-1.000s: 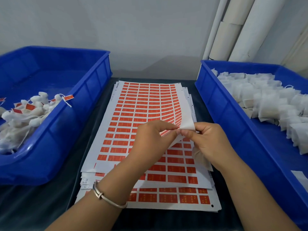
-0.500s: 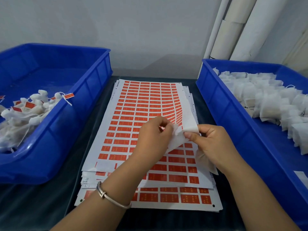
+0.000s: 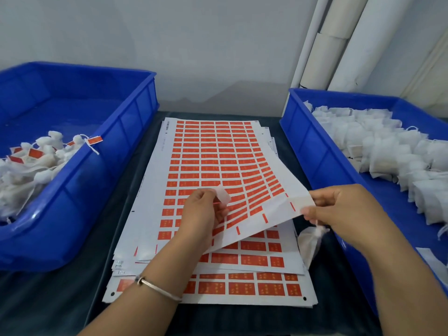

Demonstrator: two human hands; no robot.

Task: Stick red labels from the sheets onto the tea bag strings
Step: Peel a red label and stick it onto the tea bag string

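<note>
Hidden, cropped and blurred parts

The left hand (image 3: 202,214) covers several labels on the lifted top sheet (image 3: 218,166); the tea bag (image 3: 309,241) under the right hand (image 3: 344,209) is motion-blurred; both blue bins (image 3: 116,151) run off the picture's edges; label print unreadable.

Stack of label sheets (image 3: 208,166) lies flat on the dark counter (image 3: 72,287), white w/ rows of red labels. Top sheet's near-right corner (image 3: 278,209) is curled up off the stack, underside showing. One peeled label (image 3: 222,194) sits upright above the sheet, pale back facing the camera. One white tea bag (image 3: 309,241) hangs at the stack's right edge.
</note>
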